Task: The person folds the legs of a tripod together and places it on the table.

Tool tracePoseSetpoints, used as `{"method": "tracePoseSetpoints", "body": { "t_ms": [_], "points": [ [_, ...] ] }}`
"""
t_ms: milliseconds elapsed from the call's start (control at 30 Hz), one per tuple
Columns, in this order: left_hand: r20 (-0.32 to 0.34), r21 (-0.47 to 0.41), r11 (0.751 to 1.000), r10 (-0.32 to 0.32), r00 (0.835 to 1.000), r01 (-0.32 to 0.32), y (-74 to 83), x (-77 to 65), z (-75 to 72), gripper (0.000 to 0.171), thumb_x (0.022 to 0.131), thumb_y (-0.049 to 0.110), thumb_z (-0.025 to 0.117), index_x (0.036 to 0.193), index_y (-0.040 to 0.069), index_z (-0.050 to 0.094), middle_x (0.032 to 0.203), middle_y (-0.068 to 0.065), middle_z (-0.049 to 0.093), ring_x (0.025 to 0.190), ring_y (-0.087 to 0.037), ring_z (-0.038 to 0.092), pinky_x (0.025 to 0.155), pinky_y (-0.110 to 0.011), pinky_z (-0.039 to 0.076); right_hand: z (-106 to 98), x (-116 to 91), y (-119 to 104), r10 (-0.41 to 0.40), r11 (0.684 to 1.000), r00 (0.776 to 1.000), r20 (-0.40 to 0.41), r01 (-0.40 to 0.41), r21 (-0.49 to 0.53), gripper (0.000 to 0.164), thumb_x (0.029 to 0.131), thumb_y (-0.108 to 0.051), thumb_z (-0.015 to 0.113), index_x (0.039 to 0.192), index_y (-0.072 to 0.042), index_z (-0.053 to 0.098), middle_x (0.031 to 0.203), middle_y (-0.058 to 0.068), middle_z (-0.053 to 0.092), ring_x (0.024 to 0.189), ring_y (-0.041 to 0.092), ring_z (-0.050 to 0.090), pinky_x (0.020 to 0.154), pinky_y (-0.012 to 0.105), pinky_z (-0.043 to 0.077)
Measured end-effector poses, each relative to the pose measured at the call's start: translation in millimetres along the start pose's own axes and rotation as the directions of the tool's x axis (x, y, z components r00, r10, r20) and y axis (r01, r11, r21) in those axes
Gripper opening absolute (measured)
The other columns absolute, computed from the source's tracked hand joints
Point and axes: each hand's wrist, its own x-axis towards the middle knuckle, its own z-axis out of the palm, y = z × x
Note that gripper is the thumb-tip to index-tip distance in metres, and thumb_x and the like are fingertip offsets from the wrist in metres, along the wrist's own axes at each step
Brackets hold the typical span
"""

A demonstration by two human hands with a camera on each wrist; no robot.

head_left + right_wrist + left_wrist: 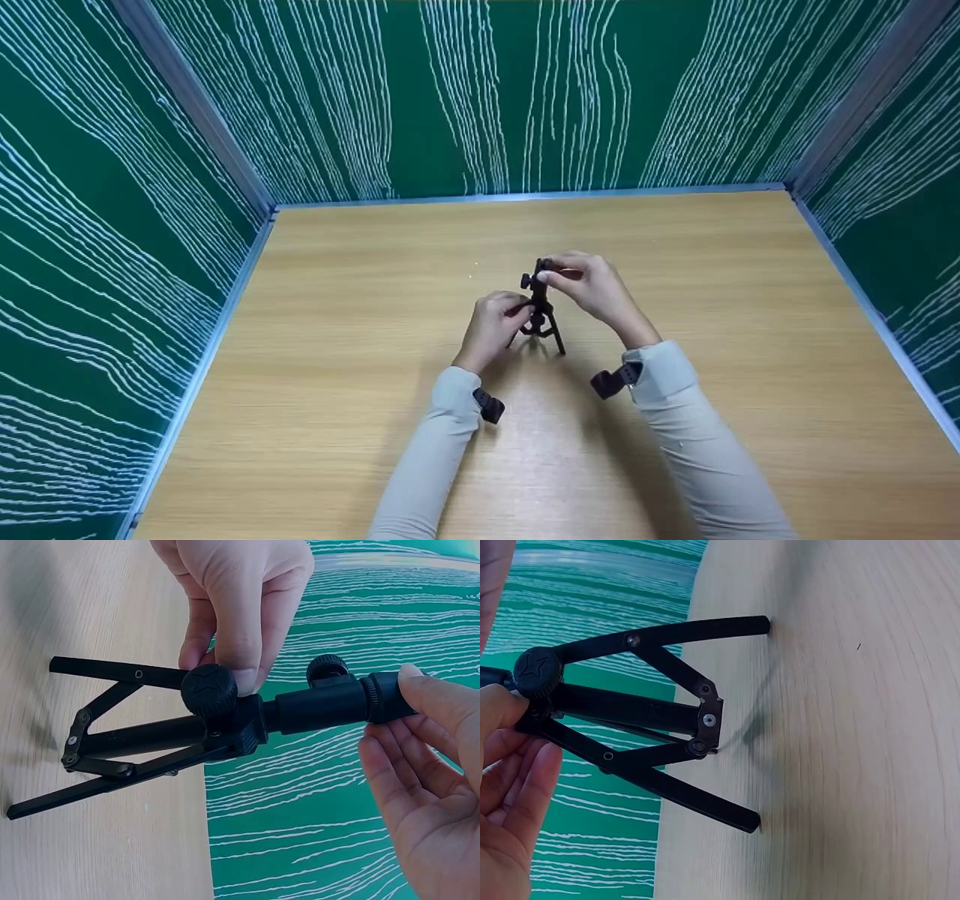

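A small black tripod [539,300] stands on the wooden table with its legs spread. My left hand [495,321] pinches it at the collar beside the round star-marked knob [538,672], where the legs [697,795] join. Higher up, my right hand [592,291] grips the top end of the post between thumb and fingers. In the right wrist view a second, smaller knob [327,669] sticks out of the post [322,706], between the two hands. The right hand's thumb [442,701] lies along the post's end.
The wooden table [337,420] spreads around the tripod. Green walls [510,97] with white wavy lines close it in at the back and both sides. A wrist camera [489,406] sits on the left cuff, another camera [615,379] on the right.
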Motion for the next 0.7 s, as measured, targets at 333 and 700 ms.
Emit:
{"method": "tracePoseSetpoints", "body": {
  "t_ms": [333,700],
  "points": [
    [-0.014,-0.021,1.000,0.001,1.000,-0.002,0.4,-0.8,0.6,0.012,0.087,0.008,0.068,0.092,0.000,0.074,0.094,-0.012,0.074,0.091,-0.024,0.069,0.084,-0.027,0.055,-1.8,-0.3,0.3,0.009,1.000,1.000,0.010,-0.009,-0.005,0.032,0.089,-0.018,0.069,0.116,0.000,0.068,0.117,0.018,0.066,0.103,0.030,0.067,0.091,0.039,0.055],
    [-0.011,-0.042,0.999,-0.011,1.000,0.010,1.8,-0.6,-0.7,0.012,0.086,0.008,0.068,0.093,-0.001,0.074,0.094,-0.012,0.074,0.091,-0.024,0.068,0.085,-0.025,0.054,-2.0,0.1,0.8,0.020,1.000,1.000,0.017,-0.020,-0.015,0.034,0.089,-0.019,0.070,0.117,0.000,0.067,0.119,0.019,0.066,0.104,0.031,0.067,0.091,0.039,0.054]
  ]
}}
